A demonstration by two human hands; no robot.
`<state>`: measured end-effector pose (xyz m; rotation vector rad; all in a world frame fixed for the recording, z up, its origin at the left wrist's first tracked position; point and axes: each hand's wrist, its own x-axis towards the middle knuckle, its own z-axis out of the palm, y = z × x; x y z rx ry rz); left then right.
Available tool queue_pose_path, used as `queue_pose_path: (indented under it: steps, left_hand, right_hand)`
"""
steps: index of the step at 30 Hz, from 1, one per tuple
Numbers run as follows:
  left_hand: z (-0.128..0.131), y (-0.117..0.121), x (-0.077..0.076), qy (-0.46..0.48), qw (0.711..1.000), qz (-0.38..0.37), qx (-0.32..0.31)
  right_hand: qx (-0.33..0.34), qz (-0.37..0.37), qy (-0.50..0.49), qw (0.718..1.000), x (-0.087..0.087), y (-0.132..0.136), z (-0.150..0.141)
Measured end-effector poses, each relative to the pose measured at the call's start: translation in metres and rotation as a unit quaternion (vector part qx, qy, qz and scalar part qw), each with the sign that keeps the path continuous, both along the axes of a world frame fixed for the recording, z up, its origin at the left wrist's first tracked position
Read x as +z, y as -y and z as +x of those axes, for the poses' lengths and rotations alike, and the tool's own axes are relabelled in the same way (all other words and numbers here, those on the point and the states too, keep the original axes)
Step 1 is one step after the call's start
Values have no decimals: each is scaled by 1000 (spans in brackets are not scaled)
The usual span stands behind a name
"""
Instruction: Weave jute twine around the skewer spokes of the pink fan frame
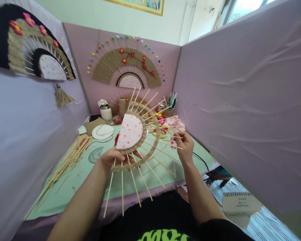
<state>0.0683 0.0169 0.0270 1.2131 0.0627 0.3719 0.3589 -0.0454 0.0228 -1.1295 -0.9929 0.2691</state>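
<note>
A half-round woven fan frame (150,151) is held up over the table, turned on its side. Its pink dotted centre (130,132) faces left, and thin wooden sticks spread outward through two woven twine bands. My left hand (115,157) grips the lower inner corner, thumb in front and fingers behind the sticks. On the right side, my right hand (184,142) pinches near the tip of one stick, with another stick end crossing by the fingers. Whether it also holds twine is too small to tell.
Loose wooden sticks (67,160) lie at the left, near a protractor (95,154) and a white disc (102,132). A white jar (106,113), a twine spool (122,107) and a tool cup (169,112) stand behind. Finished fans (100,68) hang on the partitions.
</note>
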Motion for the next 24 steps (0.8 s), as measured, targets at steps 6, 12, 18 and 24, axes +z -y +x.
queue_pose_path:
  steps: [6, 12, 18, 24]
  left_hand:
    - [9, 6, -1, -50, 997, 8, -64]
    - [11, 7, -2, -23, 997, -16, -75]
    - [13, 7, -2, -20, 996, -41, -82]
    - [12, -3, -5, 39, 992, -113, -44]
  right_hand:
    - [121, -3, -77, 990, 6, -13, -22]
    - [294, -58, -218, 929, 15, -14, -32]
    - [450, -80, -387, 801, 21, -14, -31]
    - [496, -58, -524, 690, 17, -16, -37]
